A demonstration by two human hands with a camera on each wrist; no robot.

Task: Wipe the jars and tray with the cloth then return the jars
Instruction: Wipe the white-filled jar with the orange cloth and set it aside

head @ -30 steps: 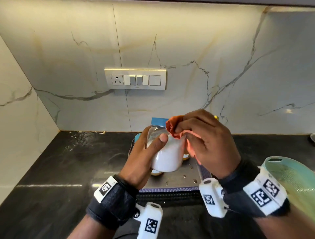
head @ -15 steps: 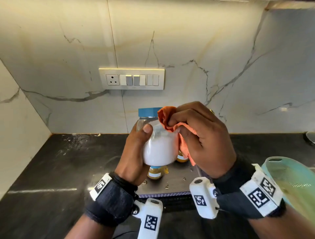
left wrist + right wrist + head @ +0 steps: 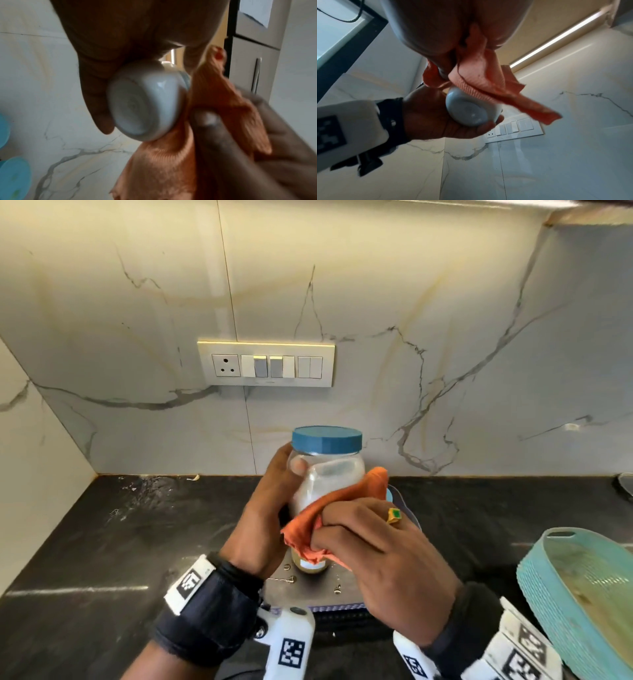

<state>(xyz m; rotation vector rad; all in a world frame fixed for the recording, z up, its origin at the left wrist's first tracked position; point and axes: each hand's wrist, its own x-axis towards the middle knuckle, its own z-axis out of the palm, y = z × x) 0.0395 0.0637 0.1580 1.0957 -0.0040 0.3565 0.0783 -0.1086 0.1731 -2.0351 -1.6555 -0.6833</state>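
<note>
Orange cloth (image 3: pixel 337 517) is bunched in the right hand (image 3: pixel 383 563), fingers curled round it and pressing it onto the lower right side of the jar (image 3: pixel 327 474). The left hand (image 3: pixel 263 525) has the jar itself, wrapped round its left side with the thumb across the front, so it's up in the air in front of the wall, above the tray (image 3: pixel 308 587) on the worktop (image 3: pixel 102 542).

Key thing for what comes next imo: the jar's long axis is pretty much upright, blue lid (image 3: pixel 327 439) on top, bottom pointing down towards the tray. Left hand's on the left flank, cloth on the right flank, so the two hands squeeze it from opposite sides. The bottom looks bare in both wrist views, with the cloth hanging just beside it, not over it. So I'd guess either the cloth slides along that axis up toward the lid, or the left hand twists the jar to bring fresh surface round.

Another small jar (image 3: pixel 310 565) stands on the tray right under the hands, mostly hidden. Teal basket (image 3: pixel 548 594) off to the right.
</note>
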